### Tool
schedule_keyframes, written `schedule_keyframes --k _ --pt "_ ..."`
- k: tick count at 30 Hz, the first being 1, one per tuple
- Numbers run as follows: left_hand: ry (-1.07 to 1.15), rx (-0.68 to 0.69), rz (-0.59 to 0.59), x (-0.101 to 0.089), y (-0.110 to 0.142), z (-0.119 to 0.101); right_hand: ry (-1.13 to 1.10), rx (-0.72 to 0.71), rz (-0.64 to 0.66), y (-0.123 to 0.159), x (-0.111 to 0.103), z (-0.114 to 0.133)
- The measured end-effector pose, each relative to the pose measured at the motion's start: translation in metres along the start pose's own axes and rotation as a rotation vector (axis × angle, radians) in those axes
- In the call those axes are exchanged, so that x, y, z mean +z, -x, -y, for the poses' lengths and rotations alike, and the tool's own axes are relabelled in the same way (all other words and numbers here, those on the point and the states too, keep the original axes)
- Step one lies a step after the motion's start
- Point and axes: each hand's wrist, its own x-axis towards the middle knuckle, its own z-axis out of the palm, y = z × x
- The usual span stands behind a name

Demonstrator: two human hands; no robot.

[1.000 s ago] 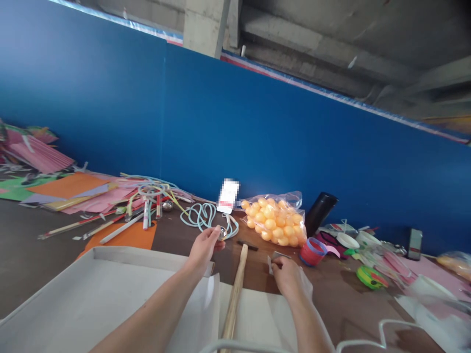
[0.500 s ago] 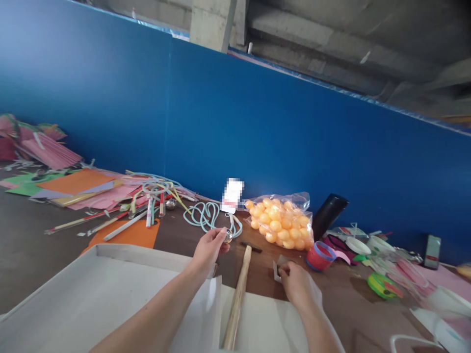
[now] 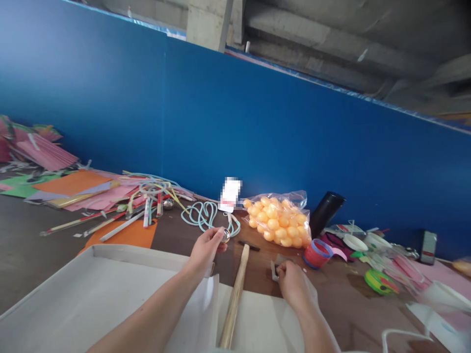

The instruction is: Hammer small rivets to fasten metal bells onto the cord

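Note:
My left hand [image 3: 204,252] is closed, pinching a shiny silver ball [image 3: 225,236] between thumb and fingers above the brown table. To the right, my right hand [image 3: 293,283] is closed on a small greyish-white folded piece [image 3: 274,271], its kind partly hidden by the fingers. Between my forearms lies a wooden stick [image 3: 235,299], its far end pointing toward the wall. Under my left forearm is a shallow white box lid or tray [image 3: 110,289].
A clear bag of orange balls [image 3: 277,220] lies behind my hands, beside a black cylinder [image 3: 328,211]. Blue cords [image 3: 200,215], coloured paper [image 3: 69,182] and skipping-rope-like handles are on the left. A red cup [image 3: 317,253] and a green tape-like roll [image 3: 380,282] stand right. A blue wall [image 3: 221,113] closes off the back.
The whole view has shifted slightly, so things sit a little further left. Both hands keep their hold and have hardly moved relative to the table.

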Motion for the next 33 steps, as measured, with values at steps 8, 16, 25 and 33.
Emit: schedule_keyframes --k 8,16,25,33 --pt "-0.025 0.022 0.019 0.000 -0.001 0.002 -0.022 0.047 0.028 0.005 -0.011 -0.001" --pt "-0.019 0.021 0.021 0.001 0.002 -0.001 -0.091 0.069 0.077 0.002 -0.012 -0.004" --pt "-0.075 0.020 0.024 0.000 0.001 0.001 -0.111 0.084 0.089 0.001 -0.011 -0.004" --pt "-0.091 0.021 0.034 0.000 0.001 0.002 -0.102 0.080 0.119 -0.002 -0.011 -0.006"
